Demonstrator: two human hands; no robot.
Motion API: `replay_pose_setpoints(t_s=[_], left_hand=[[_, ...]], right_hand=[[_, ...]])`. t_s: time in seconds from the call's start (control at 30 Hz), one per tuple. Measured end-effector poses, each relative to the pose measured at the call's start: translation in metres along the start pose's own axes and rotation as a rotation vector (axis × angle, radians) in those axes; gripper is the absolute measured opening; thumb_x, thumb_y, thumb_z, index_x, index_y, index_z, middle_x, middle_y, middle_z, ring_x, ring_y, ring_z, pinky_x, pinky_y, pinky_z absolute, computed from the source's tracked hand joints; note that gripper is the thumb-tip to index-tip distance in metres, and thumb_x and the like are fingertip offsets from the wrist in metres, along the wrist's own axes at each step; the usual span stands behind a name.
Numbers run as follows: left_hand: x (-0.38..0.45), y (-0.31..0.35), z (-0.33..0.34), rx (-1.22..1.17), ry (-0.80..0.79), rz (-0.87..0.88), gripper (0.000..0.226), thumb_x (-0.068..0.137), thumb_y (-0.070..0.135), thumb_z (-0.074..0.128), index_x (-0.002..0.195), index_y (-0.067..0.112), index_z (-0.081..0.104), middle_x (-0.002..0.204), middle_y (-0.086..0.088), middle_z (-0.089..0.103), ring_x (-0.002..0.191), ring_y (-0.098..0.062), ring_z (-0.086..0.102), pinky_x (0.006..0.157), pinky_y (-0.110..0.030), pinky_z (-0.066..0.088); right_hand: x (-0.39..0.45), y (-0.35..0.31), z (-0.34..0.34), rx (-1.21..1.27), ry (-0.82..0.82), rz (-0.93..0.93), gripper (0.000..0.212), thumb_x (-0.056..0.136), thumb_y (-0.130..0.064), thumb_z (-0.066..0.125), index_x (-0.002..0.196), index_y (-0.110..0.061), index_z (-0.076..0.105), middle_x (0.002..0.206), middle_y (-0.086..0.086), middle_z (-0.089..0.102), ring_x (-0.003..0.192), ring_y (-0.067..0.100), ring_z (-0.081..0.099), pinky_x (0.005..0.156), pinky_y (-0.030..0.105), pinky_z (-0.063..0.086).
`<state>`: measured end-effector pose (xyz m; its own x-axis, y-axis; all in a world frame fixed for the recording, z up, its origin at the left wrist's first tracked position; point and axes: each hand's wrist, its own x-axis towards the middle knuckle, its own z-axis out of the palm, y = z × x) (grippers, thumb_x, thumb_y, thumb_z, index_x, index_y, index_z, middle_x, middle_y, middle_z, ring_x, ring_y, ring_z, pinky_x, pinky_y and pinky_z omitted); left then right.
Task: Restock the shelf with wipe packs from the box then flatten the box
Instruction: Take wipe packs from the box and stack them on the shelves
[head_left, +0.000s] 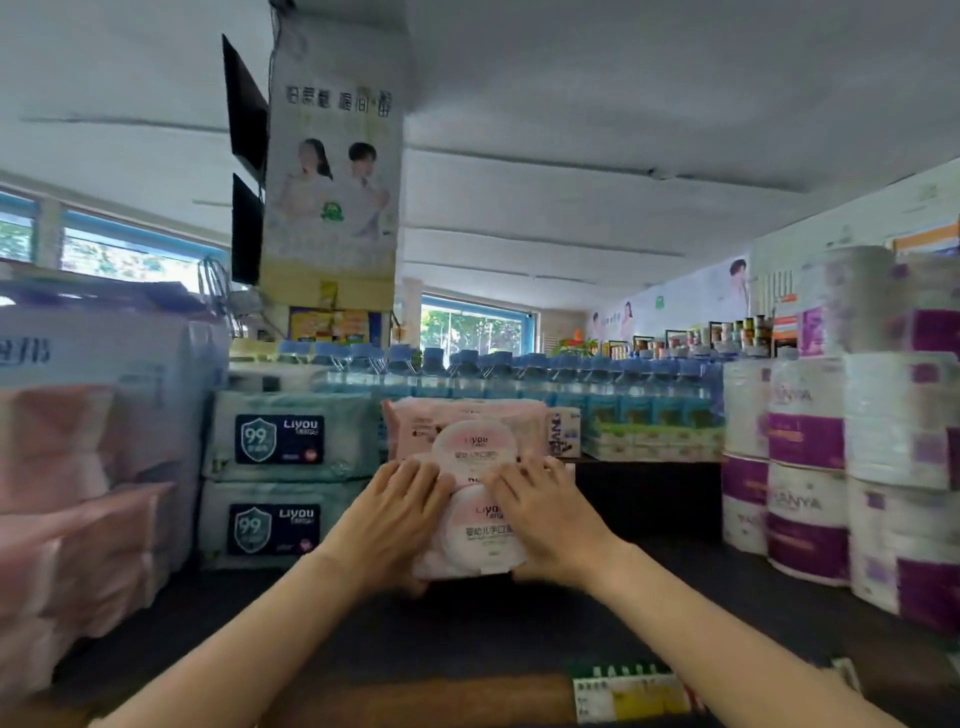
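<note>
Dark shelf (649, 613) carries everything. Toilet-paper rolls (810, 457) stacked at right, big pink bundles (78, 467) at left, bottled water (519, 379) in a row behind. Two green wipe packs (291, 434) stacked left of centre. Centre: two pink wipe packs (467, 426), one on top of the other, just beside the green stack. Left hand (395, 514) and right hand (545, 514) grip the lower pack from either side, fingers laid across its front, thumbs underneath. Price tag (631, 691) on the shelf's front edge.
</note>
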<state>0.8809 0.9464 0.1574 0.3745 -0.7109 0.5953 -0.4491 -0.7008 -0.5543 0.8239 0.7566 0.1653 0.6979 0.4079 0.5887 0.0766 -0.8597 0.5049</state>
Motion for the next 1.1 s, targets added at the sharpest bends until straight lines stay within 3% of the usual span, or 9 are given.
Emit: replay_pose_setpoints(t_s=[0.1,0.17,0.27,0.47,0.57,0.7,0.87,1.1], left_hand=[[0.004,-0.008,0.009,-0.045,-0.081,0.049,0.109,0.021,0.080,0.058,0.107,0.015,0.046,0.096,-0.003,0.055,0.088,-0.022,0.042,0.066,-0.031,0.053],[0.008,-0.011,0.005,-0.041,-0.154,0.077,0.114,0.029,0.085,0.057,0.121,0.019,0.038,0.109,-0.002,0.053,0.101,-0.023,0.046,0.078,-0.032,0.052],[0.014,-0.012,-0.007,-0.096,-0.324,0.096,0.114,0.052,0.073,0.067,0.141,0.025,0.015,0.135,0.000,0.028,0.127,-0.022,0.028,0.105,-0.033,0.031],[0.011,-0.012,-0.026,-0.206,-0.399,0.050,0.094,0.067,0.065,0.064,0.141,0.027,0.021,0.138,0.000,0.028,0.130,-0.020,0.026,0.105,-0.036,0.032],[0.008,-0.010,-0.045,-0.254,-0.344,0.042,0.066,0.079,0.057,0.057,0.134,0.026,0.035,0.136,0.001,0.035,0.129,-0.019,0.033,0.104,-0.036,0.031],[0.004,0.011,-0.073,-0.389,-0.124,0.051,0.039,0.089,0.039,0.051,0.124,0.023,0.049,0.130,0.000,0.045,0.126,-0.020,0.039,0.105,-0.038,0.033],[0.001,0.101,-0.121,-0.623,0.070,0.243,0.035,0.090,0.029,0.048,0.123,0.019,0.051,0.123,-0.004,0.048,0.118,-0.023,0.045,0.098,-0.039,0.040],[-0.054,0.317,-0.208,-0.838,0.014,0.803,0.041,0.092,0.029,0.046,0.128,0.011,0.043,0.122,-0.011,0.045,0.110,-0.032,0.050,0.084,-0.040,0.040]], right_hand=[[0.007,0.005,0.011,0.048,-0.146,-0.088,0.097,0.040,-0.054,0.079,0.118,-0.012,0.039,0.118,0.007,0.048,0.106,0.029,0.047,0.089,0.044,0.048],[0.009,0.009,0.010,0.107,-0.244,-0.130,0.096,0.055,-0.052,0.077,0.129,-0.014,0.030,0.129,0.006,0.033,0.117,0.028,0.031,0.098,0.043,0.037],[0.012,0.011,0.004,0.138,-0.278,-0.139,0.107,0.057,-0.059,0.076,0.139,-0.017,0.021,0.134,0.005,0.029,0.123,0.026,0.026,0.105,0.042,0.028],[0.009,0.018,-0.014,0.230,-0.409,-0.081,0.104,0.060,-0.058,0.077,0.142,-0.025,0.022,0.136,0.004,0.033,0.127,0.025,0.029,0.103,0.041,0.033],[-0.010,0.027,-0.034,0.237,-0.405,0.060,0.090,0.072,-0.052,0.071,0.143,-0.025,0.023,0.140,0.004,0.034,0.129,0.023,0.033,0.107,0.043,0.030],[-0.055,0.031,-0.069,0.191,-0.373,0.263,0.065,0.085,-0.038,0.061,0.140,-0.023,0.031,0.137,0.004,0.038,0.127,0.024,0.038,0.103,0.042,0.032],[-0.146,0.021,-0.132,0.151,-0.423,0.494,0.052,0.090,-0.030,0.056,0.137,-0.022,0.035,0.134,0.006,0.040,0.124,0.024,0.039,0.099,0.039,0.035],[-0.388,-0.023,-0.252,0.192,-0.757,0.958,0.042,0.090,-0.033,0.056,0.128,-0.017,0.046,0.121,0.005,0.047,0.108,0.020,0.050,0.087,0.033,0.043]])
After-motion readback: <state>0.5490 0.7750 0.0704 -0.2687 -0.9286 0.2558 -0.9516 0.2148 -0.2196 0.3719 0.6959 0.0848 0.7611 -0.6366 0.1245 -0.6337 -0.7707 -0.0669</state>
